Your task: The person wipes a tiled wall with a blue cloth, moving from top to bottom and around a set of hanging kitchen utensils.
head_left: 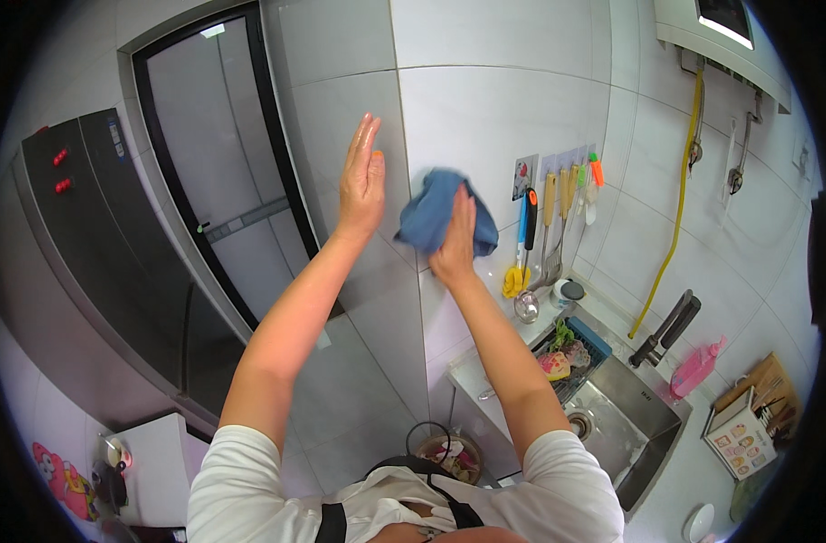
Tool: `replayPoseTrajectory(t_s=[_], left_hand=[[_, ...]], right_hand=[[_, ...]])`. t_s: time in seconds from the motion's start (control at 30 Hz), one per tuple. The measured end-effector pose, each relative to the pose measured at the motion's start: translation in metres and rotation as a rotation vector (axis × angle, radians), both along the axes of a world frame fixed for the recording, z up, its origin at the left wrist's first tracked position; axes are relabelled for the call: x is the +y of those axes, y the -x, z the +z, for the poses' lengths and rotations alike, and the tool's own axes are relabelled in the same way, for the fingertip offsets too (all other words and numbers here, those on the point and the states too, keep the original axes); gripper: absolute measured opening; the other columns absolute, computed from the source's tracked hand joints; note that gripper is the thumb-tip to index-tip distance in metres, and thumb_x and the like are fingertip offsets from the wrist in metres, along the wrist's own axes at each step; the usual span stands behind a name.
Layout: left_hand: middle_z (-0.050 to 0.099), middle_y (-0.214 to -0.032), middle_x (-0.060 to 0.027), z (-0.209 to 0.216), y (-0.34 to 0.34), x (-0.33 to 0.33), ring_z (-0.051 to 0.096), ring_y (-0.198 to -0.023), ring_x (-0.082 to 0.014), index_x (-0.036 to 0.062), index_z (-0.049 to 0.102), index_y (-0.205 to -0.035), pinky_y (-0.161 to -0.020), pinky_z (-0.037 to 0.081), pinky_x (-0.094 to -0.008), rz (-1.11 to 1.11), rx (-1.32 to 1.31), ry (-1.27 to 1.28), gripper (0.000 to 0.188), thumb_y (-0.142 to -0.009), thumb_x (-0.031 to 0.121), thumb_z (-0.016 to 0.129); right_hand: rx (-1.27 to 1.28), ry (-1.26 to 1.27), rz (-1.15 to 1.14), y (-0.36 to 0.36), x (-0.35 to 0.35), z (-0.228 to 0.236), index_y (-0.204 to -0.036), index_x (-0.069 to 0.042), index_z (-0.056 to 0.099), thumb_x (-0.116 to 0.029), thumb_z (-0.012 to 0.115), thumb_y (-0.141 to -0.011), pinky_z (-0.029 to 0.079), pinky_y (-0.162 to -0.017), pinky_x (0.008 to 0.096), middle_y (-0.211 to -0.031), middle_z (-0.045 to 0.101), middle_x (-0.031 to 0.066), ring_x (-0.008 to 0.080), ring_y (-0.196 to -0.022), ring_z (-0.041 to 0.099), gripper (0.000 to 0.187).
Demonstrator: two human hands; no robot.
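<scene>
My right hand point(456, 242) holds a blue cloth point(427, 215) spread against the white tiled wall point(494, 109), just right of the wall's corner edge. Its fingers lie over the cloth, whose lower edges are slightly blurred. Raised to the left of that corner, my left hand point(363, 188) is open, fingers stretched upward, with nothing in it. Whether its palm touches the grey tiles is hard to tell.
Right of the cloth hang several kitchen utensils point(547, 204). Below are a metal sink point(644, 434) with a black faucet point(668, 330), a pink bottle point(698, 369) and a knife block point(741, 434). A yellow hose point(680, 208) runs down the wall. Leftward stand a framed door point(227, 136) and a dark fridge point(105, 244).
</scene>
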State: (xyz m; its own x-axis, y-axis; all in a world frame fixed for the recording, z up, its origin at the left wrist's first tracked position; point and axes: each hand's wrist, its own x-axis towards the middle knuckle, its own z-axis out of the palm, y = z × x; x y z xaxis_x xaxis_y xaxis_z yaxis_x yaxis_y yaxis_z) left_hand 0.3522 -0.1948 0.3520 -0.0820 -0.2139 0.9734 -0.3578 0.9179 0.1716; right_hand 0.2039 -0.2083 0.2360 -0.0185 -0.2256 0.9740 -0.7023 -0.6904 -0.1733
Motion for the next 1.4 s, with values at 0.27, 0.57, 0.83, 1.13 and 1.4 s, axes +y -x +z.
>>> replayPoseTrajectory(t_s=[0.27, 0.57, 0.83, 1.13, 1.4], left_hand=[[0.024, -0.146, -0.0178, -0.017, 0.026, -0.026, 0.023, -0.136, -0.0283, -0.0027, 0.026, -0.139, -0.11, 0.017, -0.0353, -0.098, 0.117, 0.104, 0.048, -0.095, 0.018, 0.028], [0.03, -0.143, -0.0183, -0.044, 0.034, -0.051, 0.027, -0.134, -0.0309, -0.0037, 0.033, -0.135, -0.109, 0.022, -0.038, -0.257, 0.216, -0.033, 0.046, -0.092, 0.012, 0.035], [0.028, -0.144, -0.0193, -0.031, 0.03, -0.042, 0.026, -0.134, -0.0298, -0.0072, 0.033, -0.134, -0.109, 0.021, -0.0368, -0.133, 0.174, 0.122, 0.044, -0.095, 0.013, 0.032], [0.034, -0.14, -0.0208, -0.034, 0.035, -0.03, 0.032, -0.131, -0.0324, -0.0058, 0.037, -0.132, -0.107, 0.025, -0.0383, -0.092, 0.204, 0.145, 0.042, -0.094, 0.01, 0.032], [0.035, -0.139, -0.0211, -0.032, 0.037, -0.032, 0.032, -0.131, -0.0325, -0.0064, 0.038, -0.13, -0.107, 0.025, -0.0388, -0.084, 0.213, 0.178, 0.041, -0.093, 0.007, 0.032]], right_hand=[[-0.308, 0.014, 0.0, 0.069, -0.06, 0.169, -0.136, 0.002, 0.028, -0.021, 0.054, -0.078, 0.016, -0.108, 0.0486, -0.141, 0.031, 0.0182, 0.0336, -0.133, 0.024, 0.068], [0.023, 0.173, -0.004, -0.015, -0.001, 0.089, -0.128, 0.001, 0.043, -0.024, 0.049, -0.082, 0.017, -0.105, 0.0503, -0.137, 0.037, 0.0201, 0.0384, -0.131, 0.029, 0.053], [-0.192, 0.298, 0.108, 0.002, -0.031, 0.194, -0.133, -0.002, 0.036, -0.018, 0.049, -0.083, 0.022, -0.104, 0.0418, -0.134, 0.041, 0.0175, 0.0349, -0.125, 0.035, 0.054], [-0.43, 0.024, -0.031, 0.021, -0.058, 0.022, -0.13, 0.001, 0.034, -0.025, 0.059, -0.08, 0.023, -0.106, 0.0417, -0.131, 0.041, 0.0204, 0.035, -0.124, 0.036, 0.062], [-0.366, -0.196, -0.039, -0.011, 0.019, -0.136, -0.132, 0.001, 0.039, -0.02, 0.056, -0.083, 0.022, -0.108, 0.0411, -0.135, 0.037, 0.0194, 0.0352, -0.128, 0.031, 0.055]])
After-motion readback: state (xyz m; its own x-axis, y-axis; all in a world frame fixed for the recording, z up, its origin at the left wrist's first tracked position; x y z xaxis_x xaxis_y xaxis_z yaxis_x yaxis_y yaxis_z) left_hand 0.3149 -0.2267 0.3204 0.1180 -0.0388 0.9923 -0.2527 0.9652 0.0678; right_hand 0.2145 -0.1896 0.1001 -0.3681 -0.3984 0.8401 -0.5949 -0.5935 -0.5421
